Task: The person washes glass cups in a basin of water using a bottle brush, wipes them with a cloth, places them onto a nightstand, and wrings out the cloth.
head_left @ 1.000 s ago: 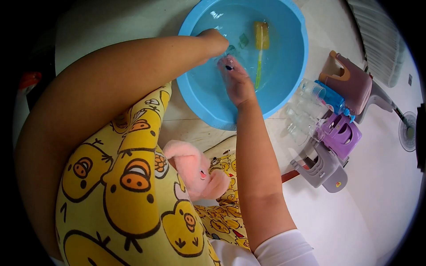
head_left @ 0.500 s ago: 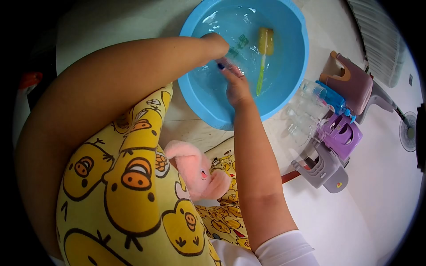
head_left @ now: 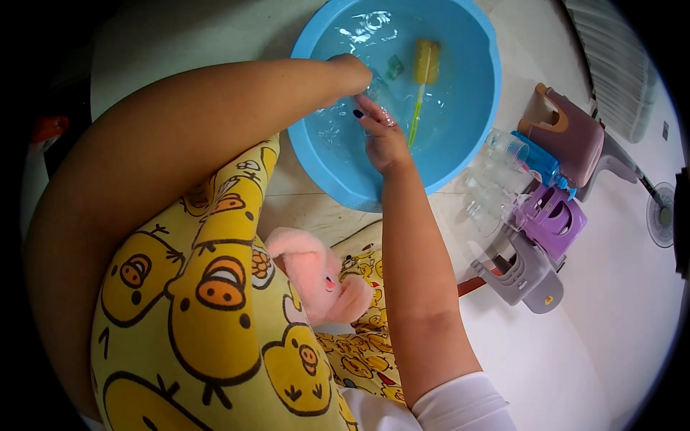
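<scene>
Both hands meet over the water in a blue basin (head_left: 491, 108). My left hand (head_left: 351, 73) is closed, its fingers mostly hidden from me, around what looks like a clear drinking glass (head_left: 379, 92), hard to make out against the water. My right hand (head_left: 384, 140) curves around the near side of this glass, dark-nailed thumb on top and wet fingers partly under water. Right of the hands, a bottle brush (head_left: 427, 61) with a yellow sponge head and green handle floats. A small green mark (head_left: 394, 67) shows between glass and brush.
Several clear glasses (head_left: 496, 176) stand right of the basin. Beside them are a blue bottle (head_left: 537, 159), a purple plastic stool (head_left: 552, 221), a grey one (head_left: 514, 269) and a mauve-brown one (head_left: 568, 140). A pink plush slipper (head_left: 320, 276) is below the basin; a fan (head_left: 660, 214) is far right.
The brush has drifted slightly up and left, its handle end now nearer my right hand. Ripples have shifted, and one of two green patches no longer shows. Both hands stay nearly in place.
</scene>
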A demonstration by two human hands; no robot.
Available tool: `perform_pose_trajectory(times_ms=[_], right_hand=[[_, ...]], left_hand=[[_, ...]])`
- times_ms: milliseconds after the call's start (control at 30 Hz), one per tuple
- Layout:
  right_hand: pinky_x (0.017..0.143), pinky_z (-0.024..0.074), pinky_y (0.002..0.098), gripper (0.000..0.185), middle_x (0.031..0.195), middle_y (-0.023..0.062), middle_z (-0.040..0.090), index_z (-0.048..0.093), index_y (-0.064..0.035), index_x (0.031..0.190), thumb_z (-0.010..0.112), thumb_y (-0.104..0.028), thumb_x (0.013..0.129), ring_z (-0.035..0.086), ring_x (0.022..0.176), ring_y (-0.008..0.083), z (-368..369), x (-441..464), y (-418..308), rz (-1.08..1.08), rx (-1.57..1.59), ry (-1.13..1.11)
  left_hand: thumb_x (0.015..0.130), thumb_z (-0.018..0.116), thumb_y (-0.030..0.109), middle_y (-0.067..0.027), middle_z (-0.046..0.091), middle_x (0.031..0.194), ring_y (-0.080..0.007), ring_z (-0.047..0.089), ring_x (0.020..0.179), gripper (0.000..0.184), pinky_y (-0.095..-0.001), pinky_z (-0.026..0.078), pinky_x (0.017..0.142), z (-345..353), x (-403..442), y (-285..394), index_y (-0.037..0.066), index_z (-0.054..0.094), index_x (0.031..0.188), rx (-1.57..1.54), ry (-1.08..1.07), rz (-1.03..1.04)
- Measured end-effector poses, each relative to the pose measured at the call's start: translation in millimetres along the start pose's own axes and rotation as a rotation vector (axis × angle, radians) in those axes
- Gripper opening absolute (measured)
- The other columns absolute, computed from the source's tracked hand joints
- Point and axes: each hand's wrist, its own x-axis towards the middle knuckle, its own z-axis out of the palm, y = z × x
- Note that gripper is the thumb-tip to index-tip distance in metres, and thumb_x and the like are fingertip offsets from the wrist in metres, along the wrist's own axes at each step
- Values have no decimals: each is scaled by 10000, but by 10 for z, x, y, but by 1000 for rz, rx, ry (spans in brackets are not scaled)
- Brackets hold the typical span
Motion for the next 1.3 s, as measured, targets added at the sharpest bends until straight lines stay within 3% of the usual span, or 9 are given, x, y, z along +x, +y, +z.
perform_pose_trajectory(times_ms=[167, 233, 467, 767, 900, 967, 1167, 1267, 1300], right_hand=[[843, 383, 268, 301, 1040, 86, 578, 547, -13, 1044, 609, -133, 776, 521, 966, 165, -107, 78, -21, 100, 137, 37], [901, 360, 301, 278, 1054, 70, 571, 549, -42, 1036, 592, -188, 804, 499, 1020, 178, -47, 92, -84, 145, 198, 452], [834, 437, 305, 225, 881, 43, 612, 551, -84, 896, 555, -302, 836, 575, 844, 156, -32, 52, -10, -71, 210, 75], [750, 409, 263, 192, 836, 74, 607, 551, -29, 857, 578, -213, 808, 567, 782, 166, -206, 164, 37, -109, 147, 590], [873, 324, 234, 342, 1002, 52, 571, 526, -30, 1098, 551, -108, 766, 490, 991, 162, -186, 31, -37, -52, 124, 134], [908, 302, 240, 420, 1073, 56, 552, 499, -18, 1158, 540, -40, 741, 462, 1048, 166, -165, 12, -55, 11, 86, 20], [941, 313, 262, 562, 1262, 91, 444, 438, 12, 1223, 573, 47, 678, 371, 1192, 197, -54, -11, 36, 52, -114, -199], [961, 293, 329, 589, 1274, 91, 439, 461, -66, 1226, 619, -16, 661, 351, 1208, 232, -40, -28, 144, -90, -487, -212], [959, 283, 373, 588, 1276, 96, 438, 486, -109, 1205, 649, -60, 643, 348, 1204, 253, 28, -101, 144, -241, -1001, -127]], left_hand=[[735, 465, 117, -55, 493, 758, -182, 428, 761, 97, -353, 358, 729, -25, 6, 30, 79, 548, 700, 69, -48, -17], [734, 470, 120, -54, 487, 756, -182, 423, 757, 90, -351, 358, 725, -6, 48, 7, 78, 544, 707, 64, -28, -26], [734, 492, 145, -52, 485, 761, -189, 420, 766, 88, -361, 359, 727, 17, 50, -8, 70, 539, 743, -22, 49, -36], [738, 512, 159, -65, 517, 820, -200, 451, 817, 136, -363, 363, 759, -1, 25, 17, 66, 571, 818, 24, 21, -28], [739, 516, 168, -69, 517, 828, -202, 447, 829, 143, -370, 361, 770, -4, 75, -2, 63, 571, 818, 31, -1, -44], [740, 491, 129, -193, 547, 1026, -283, 519, 952, 293, -368, 426, 749, -23, 42, 13, -32, 579, 968, 20, -11, 3], [734, 510, 161, -85, 519, 856, -205, 446, 862, 141, -363, 361, 760, -17, 28, 21, 54, 572, 804, 5, -6, -70], [733, 498, 151, -95, 531, 870, -208, 456, 882, 142, -365, 359, 766, 14, -10, 0, 46, 565, 802, -7, 32, 1], [733, 498, 151, -95, 531, 870, -208, 456, 882, 142, -365, 359, 766, 12, -10, 6, 46, 565, 802, -6, 30, 3]])
